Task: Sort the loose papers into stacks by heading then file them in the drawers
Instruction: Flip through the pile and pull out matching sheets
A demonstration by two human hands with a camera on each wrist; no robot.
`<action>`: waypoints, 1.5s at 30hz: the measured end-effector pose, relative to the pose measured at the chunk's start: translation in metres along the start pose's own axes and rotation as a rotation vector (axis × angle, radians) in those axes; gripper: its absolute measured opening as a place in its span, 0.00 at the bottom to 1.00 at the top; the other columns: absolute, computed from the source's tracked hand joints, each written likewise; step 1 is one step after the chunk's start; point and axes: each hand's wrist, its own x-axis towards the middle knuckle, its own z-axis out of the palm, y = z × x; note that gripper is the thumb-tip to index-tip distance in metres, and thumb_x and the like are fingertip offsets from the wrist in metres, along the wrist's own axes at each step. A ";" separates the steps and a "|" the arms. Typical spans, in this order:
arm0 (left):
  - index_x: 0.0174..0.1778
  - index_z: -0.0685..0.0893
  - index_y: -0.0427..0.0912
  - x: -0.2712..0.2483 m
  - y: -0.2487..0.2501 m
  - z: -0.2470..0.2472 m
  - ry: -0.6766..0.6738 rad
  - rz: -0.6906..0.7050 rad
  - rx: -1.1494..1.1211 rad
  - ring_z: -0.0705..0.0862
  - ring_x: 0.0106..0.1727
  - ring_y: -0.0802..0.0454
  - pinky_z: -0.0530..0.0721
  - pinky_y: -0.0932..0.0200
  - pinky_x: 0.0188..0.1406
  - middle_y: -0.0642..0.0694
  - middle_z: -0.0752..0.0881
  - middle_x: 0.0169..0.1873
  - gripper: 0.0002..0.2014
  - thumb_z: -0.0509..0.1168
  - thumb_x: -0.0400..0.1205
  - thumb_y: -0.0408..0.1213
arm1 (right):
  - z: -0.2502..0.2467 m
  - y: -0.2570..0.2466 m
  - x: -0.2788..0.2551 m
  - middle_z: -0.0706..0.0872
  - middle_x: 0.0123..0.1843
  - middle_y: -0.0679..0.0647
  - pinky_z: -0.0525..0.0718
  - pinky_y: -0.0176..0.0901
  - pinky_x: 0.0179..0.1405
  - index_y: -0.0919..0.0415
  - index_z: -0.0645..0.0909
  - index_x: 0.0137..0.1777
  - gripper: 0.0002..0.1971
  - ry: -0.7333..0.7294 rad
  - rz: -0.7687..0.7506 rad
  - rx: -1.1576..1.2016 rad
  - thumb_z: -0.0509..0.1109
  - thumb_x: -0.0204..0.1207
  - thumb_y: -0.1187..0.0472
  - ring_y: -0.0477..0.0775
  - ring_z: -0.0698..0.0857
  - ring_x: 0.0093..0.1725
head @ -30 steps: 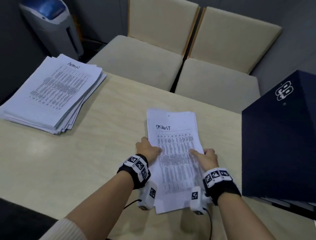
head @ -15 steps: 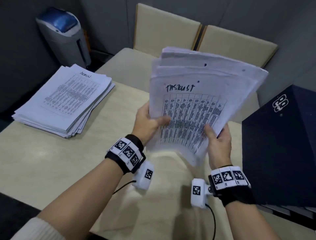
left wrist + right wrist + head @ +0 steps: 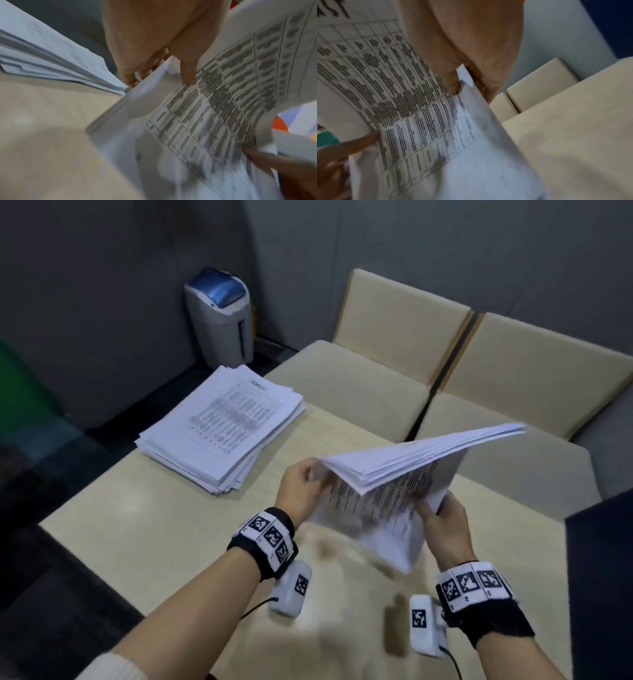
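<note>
Both my left hand (image 3: 301,491) and right hand (image 3: 445,525) pinch the lifted paper stack (image 3: 404,474) at opposite edges above the tabletop (image 3: 144,525), likely to square it before filing.

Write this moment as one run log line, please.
left hand: grips white printed paper stack | right hand: grips it | stack: lifted above beige table | second white stack: on table
</note>
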 end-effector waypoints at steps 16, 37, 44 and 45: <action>0.79 0.69 0.32 0.205 -0.020 -0.274 0.015 -0.239 0.500 0.73 0.76 0.42 0.70 0.59 0.69 0.40 0.74 0.76 0.31 0.71 0.82 0.36 | 0.306 -0.081 0.073 0.92 0.46 0.49 0.85 0.51 0.53 0.50 0.87 0.45 0.09 -0.311 0.290 -0.173 0.67 0.83 0.61 0.55 0.89 0.50; 0.74 0.70 0.34 0.286 -0.097 -0.314 0.052 -0.383 0.720 0.68 0.75 0.40 0.73 0.42 0.73 0.38 0.70 0.72 0.48 0.76 0.69 0.64 | 0.380 -0.058 0.123 0.92 0.55 0.54 0.85 0.64 0.64 0.55 0.85 0.62 0.35 -0.166 0.763 0.174 0.85 0.53 0.44 0.62 0.91 0.55; 0.75 0.69 0.41 0.255 -0.104 -0.304 0.028 -0.232 0.685 0.72 0.68 0.43 0.76 0.43 0.69 0.42 0.71 0.63 0.48 0.75 0.66 0.67 | 0.382 -0.045 0.125 0.88 0.64 0.57 0.85 0.74 0.56 0.46 0.75 0.74 0.51 -0.080 0.883 0.380 0.90 0.48 0.39 0.68 0.89 0.58; 0.76 0.67 0.39 0.253 -0.104 -0.303 0.025 -0.270 0.678 0.71 0.70 0.42 0.75 0.42 0.71 0.41 0.70 0.65 0.50 0.76 0.66 0.67 | 0.378 -0.048 0.123 0.89 0.63 0.57 0.84 0.73 0.58 0.48 0.79 0.71 0.42 -0.095 0.889 0.389 0.88 0.56 0.41 0.68 0.89 0.58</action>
